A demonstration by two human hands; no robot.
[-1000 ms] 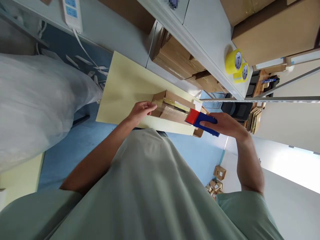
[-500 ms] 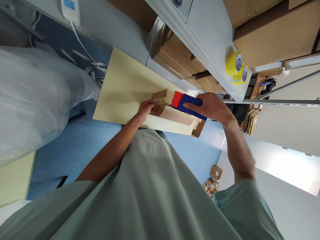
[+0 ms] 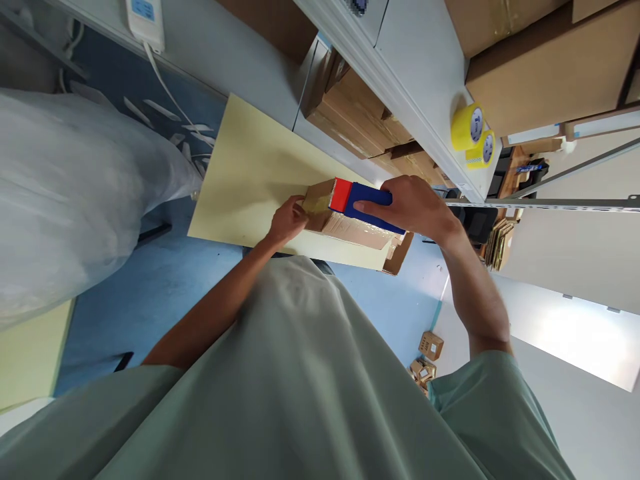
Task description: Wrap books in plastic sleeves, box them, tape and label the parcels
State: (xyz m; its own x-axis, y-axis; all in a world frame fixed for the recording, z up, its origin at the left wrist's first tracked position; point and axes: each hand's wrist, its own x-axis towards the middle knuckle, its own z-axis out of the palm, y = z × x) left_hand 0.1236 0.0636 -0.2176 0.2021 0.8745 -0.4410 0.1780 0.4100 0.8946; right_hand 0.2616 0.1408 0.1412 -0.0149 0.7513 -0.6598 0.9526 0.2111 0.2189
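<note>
A long cardboard box (image 3: pixel 355 231) lies on the pale yellow board (image 3: pixel 250 167), with clear tape along it. My right hand (image 3: pixel 413 203) is wrapped round a blue and red tape dispenser (image 3: pixel 367 202). The dispenser's red end is at the box's upper edge, near the box's left end. Curled fingers of my left hand (image 3: pixel 289 220) grip that left end, where a strip of packing tape (image 3: pixel 316 199) shows. My left fingertips are partly hidden. At the box's far right, an open cardboard flap (image 3: pixel 400 255) sticks out past the board.
Two yellow tape rolls (image 3: pixel 468 127) stand on the grey shelf (image 3: pixel 425 87) at upper right. Brown cartons (image 3: pixel 350 110) sit beneath it, behind the board. To the left is a large translucent plastic bag (image 3: pixel 85 200). A white power strip (image 3: pixel 145 23) and its cord lie at upper left.
My right hand and the tape dispenser have moved left along the box towards its left end. My left hand has shifted slightly left, its fingers more curled.
</note>
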